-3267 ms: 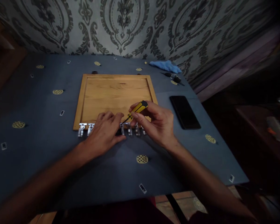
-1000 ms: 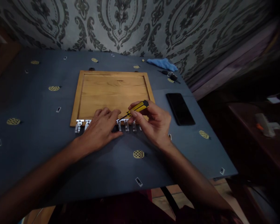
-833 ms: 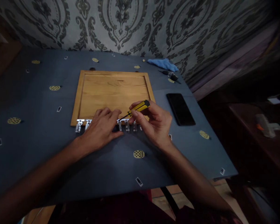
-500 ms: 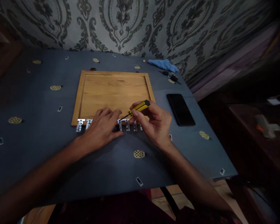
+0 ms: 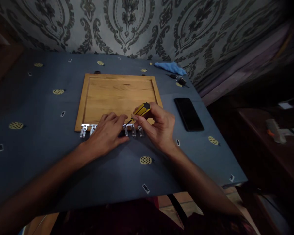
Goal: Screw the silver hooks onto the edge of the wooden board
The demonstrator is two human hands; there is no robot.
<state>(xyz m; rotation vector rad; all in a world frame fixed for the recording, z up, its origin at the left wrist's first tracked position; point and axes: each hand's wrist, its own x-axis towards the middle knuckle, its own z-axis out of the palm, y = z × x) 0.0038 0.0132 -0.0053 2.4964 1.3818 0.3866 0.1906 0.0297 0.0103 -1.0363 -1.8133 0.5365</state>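
A framed wooden board (image 5: 117,94) lies flat on the dark blue table, with a row of several silver metal hooks (image 5: 84,130) along its near edge. My left hand (image 5: 106,135) rests palm down on the middle of that row, fingers curled over the hooks. My right hand (image 5: 156,127) pinches a small yellow and black screwdriver (image 5: 140,110). Its tip points down and left at a hook just right of my left fingertips.
A black phone (image 5: 188,113) lies right of the board. A blue cloth (image 5: 170,67) and a bunch of keys (image 5: 178,79) sit at the far right by the patterned wall. The table edge runs close to my body; a dark side table stands to the right.
My right hand has shifted a little left and tilted the screwdriver more upright over the hook. My left hand has stayed on the hooks.
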